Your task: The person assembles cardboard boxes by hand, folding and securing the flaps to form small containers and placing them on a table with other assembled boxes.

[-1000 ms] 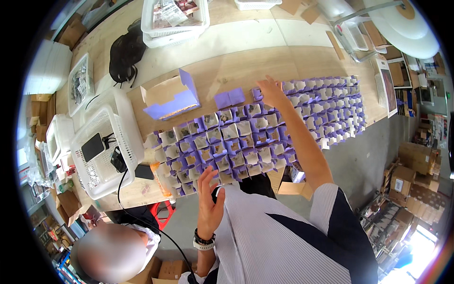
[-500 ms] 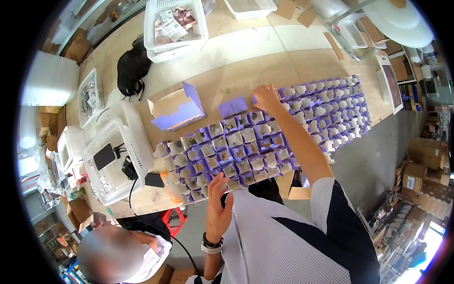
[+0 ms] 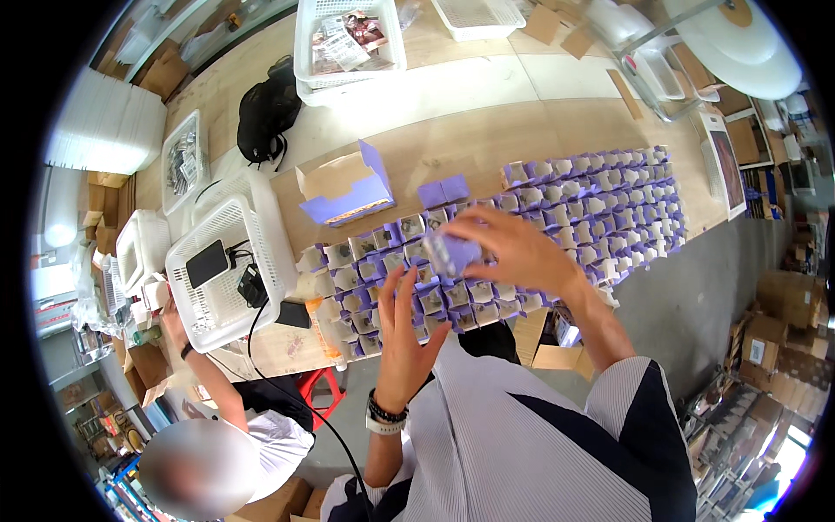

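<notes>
My right hand (image 3: pixel 526 250) grips a small purple box (image 3: pixel 456 253) above the rows, its outline blurred by motion. My left hand (image 3: pixel 402 344) is open beside it, fingers spread and holding nothing, over the near edge of the rows. Beneath both hands, small open-topped purple boxes (image 3: pixel 600 210) stand packed in long rows with their pale flaps up. Some of the boxes on the left have things inside that are too small to name. Beyond the rows lie a folded purple card piece (image 3: pixel 444 190) and a larger open purple carton (image 3: pixel 352 202).
A white basket (image 3: pixel 277 300) with a black device and cable stands left, and a black bag (image 3: pixel 263 117) lies behind it. Farther back is a white basket of packets (image 3: pixel 304 74). A co-worker's arm (image 3: pixel 213 374) reaches in at lower left.
My right hand has come back from the far row toward my left hand, with a small purple box in it. My left hand has risen slightly. The co-worker's arm has reached toward the table.
</notes>
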### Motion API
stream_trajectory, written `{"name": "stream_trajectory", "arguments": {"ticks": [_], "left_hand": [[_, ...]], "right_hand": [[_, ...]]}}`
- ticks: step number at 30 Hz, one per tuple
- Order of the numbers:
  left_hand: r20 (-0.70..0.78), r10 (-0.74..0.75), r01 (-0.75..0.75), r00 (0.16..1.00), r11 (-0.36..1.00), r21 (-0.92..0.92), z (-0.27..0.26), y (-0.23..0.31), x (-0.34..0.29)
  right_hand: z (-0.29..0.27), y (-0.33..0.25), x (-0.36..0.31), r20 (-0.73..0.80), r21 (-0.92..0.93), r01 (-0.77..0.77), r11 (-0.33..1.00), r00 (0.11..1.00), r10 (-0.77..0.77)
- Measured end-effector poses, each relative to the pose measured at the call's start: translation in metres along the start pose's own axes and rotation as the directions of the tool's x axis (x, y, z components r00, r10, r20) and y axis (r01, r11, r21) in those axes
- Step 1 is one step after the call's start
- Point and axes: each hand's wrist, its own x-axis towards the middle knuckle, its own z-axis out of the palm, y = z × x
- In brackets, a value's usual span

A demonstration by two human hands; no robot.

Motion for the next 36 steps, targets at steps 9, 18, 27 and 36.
{"name": "stream_trajectory", "arguments": {"ticks": [9,18,27,36], "left_hand": [[0.045,0.111,-0.093,0.993,0.948,-0.305,-0.015,0.019,-0.004],[0.253,0.075,0.124,0.964,0.718,-0.685,-0.036,0.041,-0.017],[0.325,0.158,0.099,0.932,0.754,-0.650,-0.051,0.058,-0.029],[0.189,0.260,-0.030,0.947,0.656,-0.754,-0.065,0.045,-0.044]], "right_hand": [[0.001,-0.106,-0.052,-0.200,0.436,-0.060,0.898,0.966,0.162],[0.023,-0.127,-0.080,-0.374,0.484,0.129,0.866,0.925,0.071],[0.031,-0.150,-0.087,-0.399,0.378,0.176,0.909,0.917,-0.011],[0.046,-0.171,-0.082,-0.456,0.396,0.092,0.914,0.883,0.108]]}}
